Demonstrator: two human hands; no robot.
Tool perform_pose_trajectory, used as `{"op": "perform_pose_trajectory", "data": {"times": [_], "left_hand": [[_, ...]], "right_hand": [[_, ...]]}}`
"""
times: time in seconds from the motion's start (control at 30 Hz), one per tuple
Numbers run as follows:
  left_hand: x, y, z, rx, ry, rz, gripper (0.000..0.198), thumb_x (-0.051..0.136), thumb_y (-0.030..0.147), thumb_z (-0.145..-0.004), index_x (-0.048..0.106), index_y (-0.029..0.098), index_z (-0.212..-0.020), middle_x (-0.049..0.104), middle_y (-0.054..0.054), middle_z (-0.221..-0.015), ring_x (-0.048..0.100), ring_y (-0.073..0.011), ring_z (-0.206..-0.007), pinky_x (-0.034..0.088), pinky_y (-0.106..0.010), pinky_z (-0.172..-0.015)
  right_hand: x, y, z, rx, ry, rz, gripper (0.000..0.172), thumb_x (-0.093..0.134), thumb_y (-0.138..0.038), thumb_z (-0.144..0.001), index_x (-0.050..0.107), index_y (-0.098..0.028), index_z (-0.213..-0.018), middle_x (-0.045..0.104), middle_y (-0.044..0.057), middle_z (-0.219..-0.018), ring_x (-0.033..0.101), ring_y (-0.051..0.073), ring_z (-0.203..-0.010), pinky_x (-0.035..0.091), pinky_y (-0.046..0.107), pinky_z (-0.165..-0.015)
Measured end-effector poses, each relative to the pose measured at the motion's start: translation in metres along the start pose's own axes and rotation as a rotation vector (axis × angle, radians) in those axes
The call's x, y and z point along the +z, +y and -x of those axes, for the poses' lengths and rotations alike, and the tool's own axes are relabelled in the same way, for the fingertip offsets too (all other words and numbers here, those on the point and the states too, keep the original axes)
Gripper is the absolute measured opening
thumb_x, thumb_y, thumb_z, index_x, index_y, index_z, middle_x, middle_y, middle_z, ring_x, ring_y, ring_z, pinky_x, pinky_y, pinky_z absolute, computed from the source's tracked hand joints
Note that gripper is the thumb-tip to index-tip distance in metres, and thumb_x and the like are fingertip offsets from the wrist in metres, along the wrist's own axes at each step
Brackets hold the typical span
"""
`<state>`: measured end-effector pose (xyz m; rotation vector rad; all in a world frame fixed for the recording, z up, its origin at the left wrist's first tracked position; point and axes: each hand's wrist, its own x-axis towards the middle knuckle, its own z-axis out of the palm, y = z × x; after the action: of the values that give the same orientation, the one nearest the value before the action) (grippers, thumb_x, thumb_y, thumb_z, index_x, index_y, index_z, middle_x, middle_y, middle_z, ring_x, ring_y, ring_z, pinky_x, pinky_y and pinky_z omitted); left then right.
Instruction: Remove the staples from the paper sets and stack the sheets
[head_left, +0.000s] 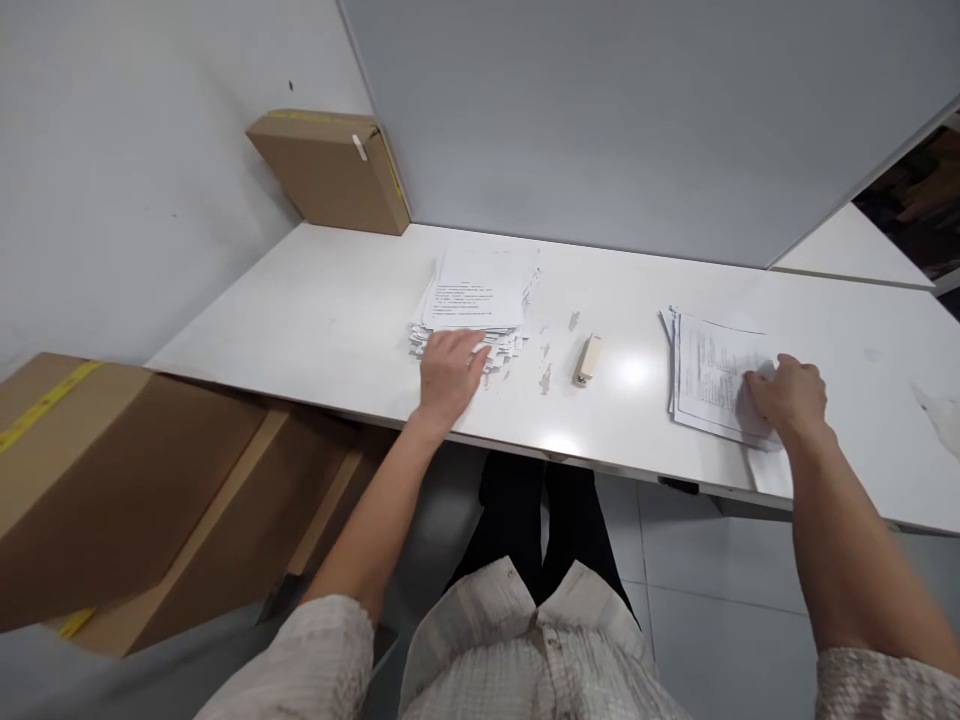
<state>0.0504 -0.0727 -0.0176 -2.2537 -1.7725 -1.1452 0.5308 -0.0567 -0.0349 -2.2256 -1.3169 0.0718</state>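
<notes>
A thick, uneven stack of printed paper sheets (472,285) lies on the white table (300,310). My left hand (450,370) rests at its near edge, fingers loosely apart and holding nothing. Farther right is a thinner pile of printed papers (712,375), slightly fanned at its left side. My right hand (795,400) grips that pile's right edge, thumb on top and the other fingers curled, partly hidden by the hand. Between the two piles sits a small cream stapler (589,358), touched by neither hand.
A cardboard box (337,170) leans against the wall at the table's back left corner. Larger cardboard boxes (135,480) stand low at the left, beside the table. A grey panel (600,120) rises along the back edge. Worn marks (545,378) show on the tabletop.
</notes>
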Motion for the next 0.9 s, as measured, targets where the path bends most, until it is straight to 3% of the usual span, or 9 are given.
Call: {"op": "perform_pose_trajectory", "data": {"times": [0.13,0.3,0.43,0.57,0.7,0.9], "left_hand": [[0.004,-0.041,-0.034,0.066,-0.067,-0.147,0.036,0.055,0.038,-0.084,0.059,0.018,-0.114,0.055,-0.013,-0.128,0.043,-0.0304,-0.124,0.034,-0.046,-0.101],[0.008,-0.063,-0.047,0.185,-0.274,-0.180,0.034,0.047,0.036,-0.088,0.058,0.016,-0.113,0.057,-0.017,-0.124,0.053,-0.0298,-0.113,0.041,-0.044,-0.093],[0.004,-0.059,-0.042,0.252,-0.277,-0.242,0.028,0.039,0.030,-0.090,0.063,0.018,-0.097,0.066,-0.014,-0.102,0.060,-0.0277,-0.095,0.044,-0.042,-0.080],[0.000,-0.049,-0.035,0.252,-0.248,-0.273,0.034,0.032,0.022,-0.091,0.063,0.017,-0.081,0.065,-0.012,-0.075,0.060,-0.0250,-0.075,0.042,-0.039,-0.070],[-0.002,-0.039,-0.022,0.165,-0.125,-0.192,0.029,0.035,0.023,-0.091,0.063,0.018,-0.086,0.068,-0.011,-0.083,0.061,-0.0238,-0.082,0.043,-0.037,-0.074],[-0.007,-0.028,-0.010,0.056,-0.052,-0.103,0.025,0.044,0.030,-0.090,0.065,0.020,-0.081,0.070,-0.007,-0.083,0.063,-0.0211,-0.081,0.046,-0.033,-0.075]], "right_hand": [[-0.008,-0.028,0.034,-0.135,0.061,0.083,0.058,0.044,-0.064,-0.077,0.052,-0.029,-0.122,0.046,0.020,-0.126,0.036,0.045,-0.122,0.035,0.063,-0.090],[-0.016,-0.078,0.106,-0.277,-0.012,-0.139,0.049,0.046,-0.045,-0.086,0.051,-0.017,-0.126,0.052,0.019,-0.118,0.058,0.029,-0.095,0.052,0.048,-0.074],[0.002,-0.108,0.166,-0.407,-0.147,-0.323,0.036,0.046,-0.040,-0.088,0.054,-0.023,-0.118,0.057,0.012,-0.107,0.060,0.023,-0.083,0.055,0.041,-0.063],[0.023,-0.135,0.207,-0.470,-0.278,-0.474,0.030,0.044,-0.037,-0.090,0.055,-0.027,-0.115,0.057,0.010,-0.106,0.061,0.021,-0.079,0.055,0.040,-0.068],[0.035,-0.154,0.224,-0.452,-0.422,-0.620,0.026,0.045,-0.036,-0.090,0.056,-0.026,-0.111,0.059,0.008,-0.105,0.062,0.019,-0.079,0.053,0.037,-0.074],[0.042,-0.164,0.223,-0.207,-0.607,-0.771,0.033,0.053,-0.047,-0.084,0.059,-0.023,-0.105,0.065,0.005,-0.091,0.063,0.019,-0.073,0.053,0.036,-0.071]]}}
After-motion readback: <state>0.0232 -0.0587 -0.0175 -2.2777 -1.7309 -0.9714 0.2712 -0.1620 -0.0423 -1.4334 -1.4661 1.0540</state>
